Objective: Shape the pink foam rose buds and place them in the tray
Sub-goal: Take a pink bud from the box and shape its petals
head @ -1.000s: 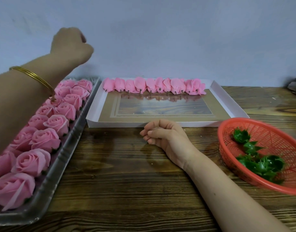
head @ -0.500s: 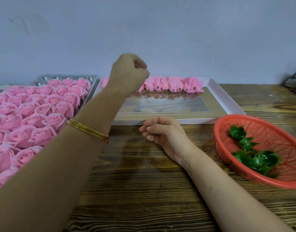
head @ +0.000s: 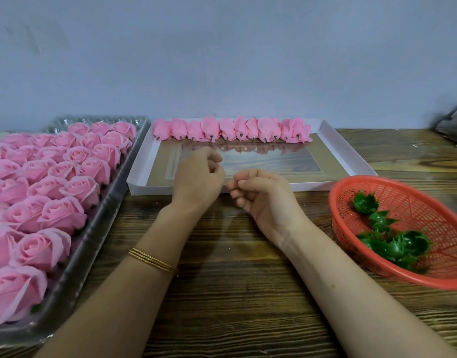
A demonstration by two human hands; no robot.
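Head view: the left hand (head: 196, 177) and right hand (head: 263, 197) meet knuckle to knuckle over the near edge of the white tray (head: 351, 157), just above the wooden bench (head: 235, 306). The left grip is narrow, fingers curled tight into the palm; I cannot tell whether it pinches anything. The right grip is loosely curled, thumb on the forefinger, with nothing visible in it. A gold bracelet (head: 151, 259) sits on the left wrist.

The pink rose buds (head: 232, 130) lie in one row along the far wall of the white tray, stems pointing toward the person. To the left, a clear plastic tray (head: 98, 228) holds rows of opened pink roses (head: 64, 189). To the right, a red basket (head: 416, 281) holds green leaf cups (head: 392, 244).
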